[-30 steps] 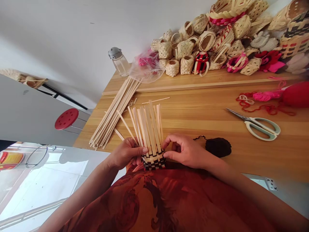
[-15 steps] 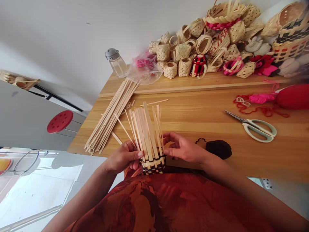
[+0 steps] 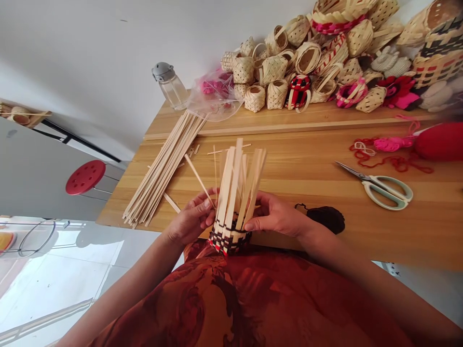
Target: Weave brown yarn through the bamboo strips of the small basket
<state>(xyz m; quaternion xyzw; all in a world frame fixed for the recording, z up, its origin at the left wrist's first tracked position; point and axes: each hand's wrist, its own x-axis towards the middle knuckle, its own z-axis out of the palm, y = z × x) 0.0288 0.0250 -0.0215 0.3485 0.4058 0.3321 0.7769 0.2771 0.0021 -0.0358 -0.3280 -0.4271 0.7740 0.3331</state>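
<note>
Close to my lap is a small half-woven basket (image 3: 228, 236), with black, pale and red weaving round its base. Its tall pale wooden strips (image 3: 231, 185) stand upright and fan out slightly at the top. My right hand (image 3: 275, 215) grips the basket's right side, thumb on the front and the other fingers partly hidden behind the strips. At the left side, my left hand (image 3: 193, 216) pinches a thin wooden strip (image 3: 198, 178) that slants up and to the left. Some of the left fingertips are hidden by the basket.
A bundle of long wooden strips (image 3: 166, 168) lies on the wooden table (image 3: 300, 164) at left. Scissors (image 3: 376, 185) and a dark yarn ball (image 3: 327, 219) are on the right, near red yarn (image 3: 398, 163). Behind stand a bottle (image 3: 171, 86) and many small finished baskets (image 3: 275, 72).
The basket has turned in my hands, and red now shows at its base. My left hand has moved off the basket's front and pinches the thin strip beside it.
</note>
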